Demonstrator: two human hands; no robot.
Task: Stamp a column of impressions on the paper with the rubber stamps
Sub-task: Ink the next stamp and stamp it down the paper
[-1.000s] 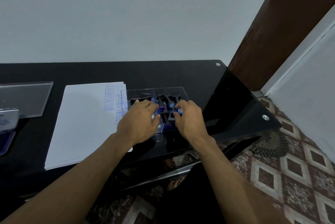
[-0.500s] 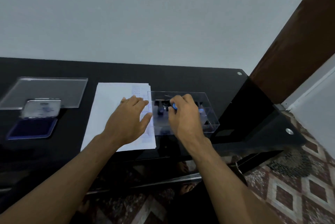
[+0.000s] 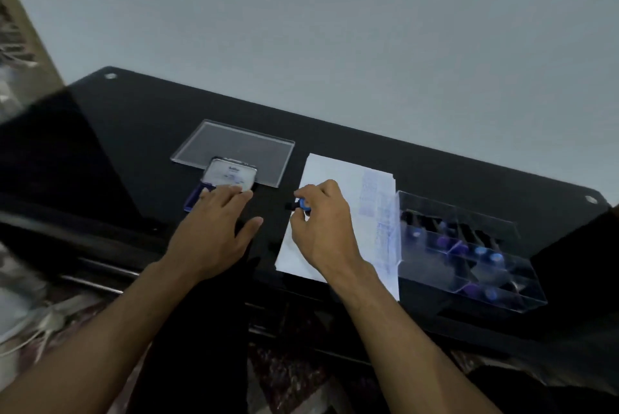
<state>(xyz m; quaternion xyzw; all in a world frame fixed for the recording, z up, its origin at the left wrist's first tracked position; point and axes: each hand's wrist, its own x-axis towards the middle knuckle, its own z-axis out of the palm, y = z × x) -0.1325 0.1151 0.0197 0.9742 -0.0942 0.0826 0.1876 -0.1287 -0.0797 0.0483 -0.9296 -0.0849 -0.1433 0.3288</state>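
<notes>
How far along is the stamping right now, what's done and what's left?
Done: a column of blue impressions already runs down the right side of the paper. In hand: the right hand grips a blue-knobbed rubber stamp above the paper's left edge, while the left hand rests with straight fingers on the open ink pad. Left: inking this stamp and pressing it; more stamps wait in the clear box.
</notes>
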